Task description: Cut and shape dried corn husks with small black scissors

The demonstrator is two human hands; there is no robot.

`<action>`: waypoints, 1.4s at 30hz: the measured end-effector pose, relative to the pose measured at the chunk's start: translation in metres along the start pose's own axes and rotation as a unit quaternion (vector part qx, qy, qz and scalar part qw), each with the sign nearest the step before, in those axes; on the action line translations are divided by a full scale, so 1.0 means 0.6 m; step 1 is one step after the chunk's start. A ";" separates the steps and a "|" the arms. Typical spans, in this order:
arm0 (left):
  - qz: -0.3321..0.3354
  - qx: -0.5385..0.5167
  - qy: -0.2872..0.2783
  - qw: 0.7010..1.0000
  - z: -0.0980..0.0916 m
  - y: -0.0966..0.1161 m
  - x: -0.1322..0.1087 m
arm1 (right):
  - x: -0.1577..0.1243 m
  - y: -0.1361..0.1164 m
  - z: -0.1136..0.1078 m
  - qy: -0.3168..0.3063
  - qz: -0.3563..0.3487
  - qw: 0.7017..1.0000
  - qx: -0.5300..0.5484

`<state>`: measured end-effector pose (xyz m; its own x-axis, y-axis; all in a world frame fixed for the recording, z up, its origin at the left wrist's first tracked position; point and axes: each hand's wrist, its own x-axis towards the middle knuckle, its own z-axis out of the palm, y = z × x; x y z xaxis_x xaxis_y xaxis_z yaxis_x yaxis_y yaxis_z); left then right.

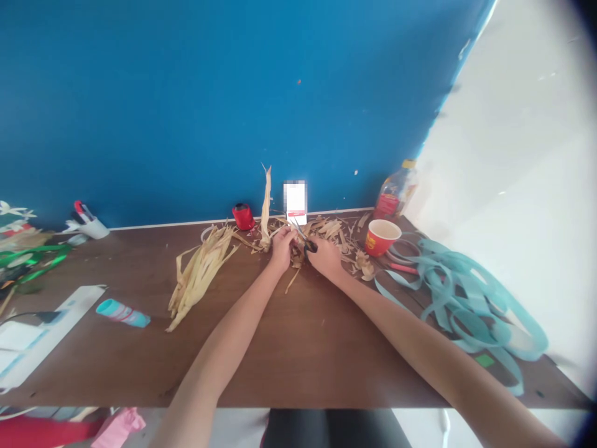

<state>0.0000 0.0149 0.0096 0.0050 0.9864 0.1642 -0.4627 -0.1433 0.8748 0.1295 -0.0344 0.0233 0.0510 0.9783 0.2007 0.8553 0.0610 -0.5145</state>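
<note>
My left hand (pixel 282 247) is closed around the base of a tall dried corn husk strip (pixel 266 205) that stands upright near the back of the brown table (pixel 280 348). My right hand (pixel 325 256) grips a pair of black-handled scissors (pixel 304 239), whose blades point up and left toward the husk by my left fingers. Husk scraps (pixel 332 229) lie scattered around both hands.
A pile of husk strips (pixel 198 277) lies to the left. A red paper cup (pixel 381 237), a plastic bottle (pixel 395 191) and a tangle of teal ribbon (pixel 471 298) are on the right. A small red object (pixel 243 216), a teal tube (pixel 124 313) and green ribbon (pixel 32 258) are also there.
</note>
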 end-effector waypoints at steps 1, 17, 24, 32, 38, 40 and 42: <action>0.000 0.001 0.000 1.000 0.000 0.000 0.000 | 0.000 0.000 0.000 -0.002 0.001 1.000 -0.002; 0.008 -0.007 0.025 1.000 -0.002 -0.004 0.001 | 0.000 0.007 0.005 -0.018 -0.017 0.999 -0.029; 0.006 -0.021 0.034 0.999 -0.001 -0.002 0.001 | 0.000 0.008 0.006 -0.014 -0.032 0.998 -0.044; 0.028 -0.013 0.056 0.998 -0.004 -0.004 0.004 | -0.002 0.007 0.004 0.011 -0.018 1.000 -0.016; 0.029 -0.011 0.052 0.998 -0.003 -0.005 0.005 | -0.001 0.005 0.002 0.032 0.002 0.999 0.025; 0.032 -0.014 0.050 0.998 -0.002 -0.003 0.003 | -0.002 0.003 0.001 0.023 0.002 0.999 0.025; 0.025 -0.012 0.047 0.998 0.000 -0.001 0.000 | -0.002 0.002 0.001 0.017 0.000 1.000 0.024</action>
<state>0.0004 0.0153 0.0090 -0.1025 0.9813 0.1632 -0.4807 -0.1925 0.8555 0.1302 -0.0353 0.0219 0.0700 0.9711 0.2281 0.8292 0.0704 -0.5544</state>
